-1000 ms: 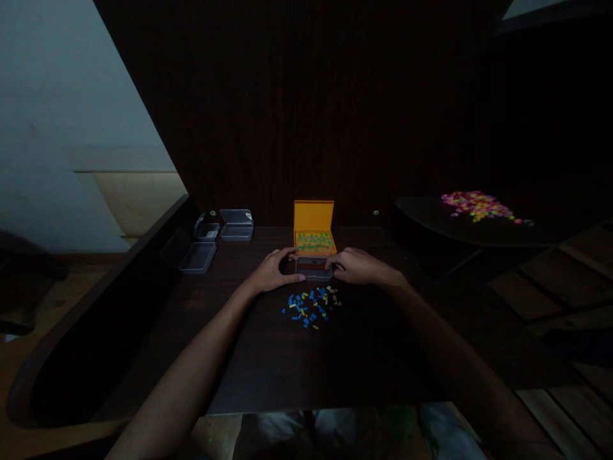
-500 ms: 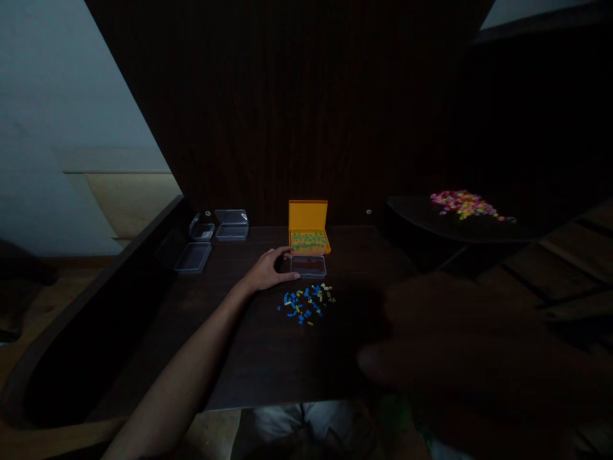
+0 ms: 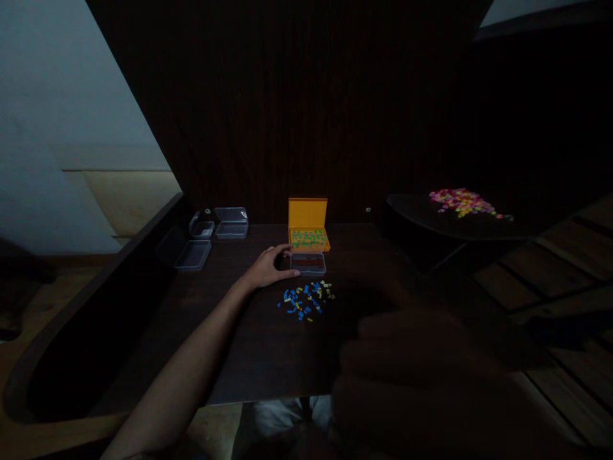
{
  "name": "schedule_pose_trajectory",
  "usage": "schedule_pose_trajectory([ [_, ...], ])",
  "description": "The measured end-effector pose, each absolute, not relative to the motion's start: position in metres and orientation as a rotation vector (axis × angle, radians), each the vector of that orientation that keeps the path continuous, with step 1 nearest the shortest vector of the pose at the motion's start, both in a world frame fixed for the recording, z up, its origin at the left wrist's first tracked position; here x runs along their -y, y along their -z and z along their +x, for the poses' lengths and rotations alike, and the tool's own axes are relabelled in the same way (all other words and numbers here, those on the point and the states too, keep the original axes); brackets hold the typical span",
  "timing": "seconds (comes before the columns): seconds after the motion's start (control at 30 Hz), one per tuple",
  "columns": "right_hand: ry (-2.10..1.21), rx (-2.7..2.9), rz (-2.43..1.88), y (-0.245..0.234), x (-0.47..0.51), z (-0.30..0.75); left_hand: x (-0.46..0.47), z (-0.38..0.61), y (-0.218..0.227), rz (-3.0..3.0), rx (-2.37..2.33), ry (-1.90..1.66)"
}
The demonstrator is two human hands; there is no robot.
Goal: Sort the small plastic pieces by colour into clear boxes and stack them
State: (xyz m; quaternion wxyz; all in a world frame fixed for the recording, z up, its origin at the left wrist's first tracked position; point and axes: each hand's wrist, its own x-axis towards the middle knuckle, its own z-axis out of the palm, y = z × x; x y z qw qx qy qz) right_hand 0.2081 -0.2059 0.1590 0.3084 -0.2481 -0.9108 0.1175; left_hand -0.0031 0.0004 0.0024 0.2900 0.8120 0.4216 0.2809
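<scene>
Holds left end of clear box [image 3: 313, 271] with left hand [image 3: 268, 267], thumb at near corner, fingers at far one, spread to span the side. Clear box on table [image 3: 268, 358], just nearer than yellow box [image 3: 308, 213]; cannot make out contents in this light. Lower right, close to camera: right hand [image 3: 402, 364], dark and blurred, well apart from clear box; cannot tell whether spread, pressed together or pinching anything. Just nearer than clear box: loose scatter of bricks [image 3: 307, 310], mostly blue, some yellow and cream, apart from left hand. Behind: yellow box, lid upright, green bits [image 3: 308, 239] at base. Farther left: three clear cases [image 3: 232, 231], open, near back corner of table. Far right: side shelf [image 3: 407, 206] with heap of multicoloured beads or similar [image 3: 463, 202], too small to identify.
</scene>
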Motion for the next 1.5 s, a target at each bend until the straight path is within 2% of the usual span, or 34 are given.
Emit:
schedule_pose_trajectory([
  [0.13,-0.169,2.68,-0.781,-0.17,0.156,0.188,0.0,-0.002,-0.005,2.166,-1.127,-0.754],
  [0.3,-0.27,2.871,-1.219,-0.11,0.08,0.2,-0.002,-0.002,-0.003,2.214,-1.089,-0.772],
  [0.4,-0.406,2.922,-1.274,-0.078,0.059,0.208,-0.003,-0.002,-0.001,2.219,-1.09,-0.771],
  [0.53,-0.493,2.93,-1.261,-0.059,0.055,0.211,-0.003,-0.002,0.001,2.205,-1.08,-0.775],
  [1.5,-0.571,2.833,-1.358,-0.05,0.057,0.218,-0.004,-0.002,0.004,2.209,-1.117,-0.78],
])
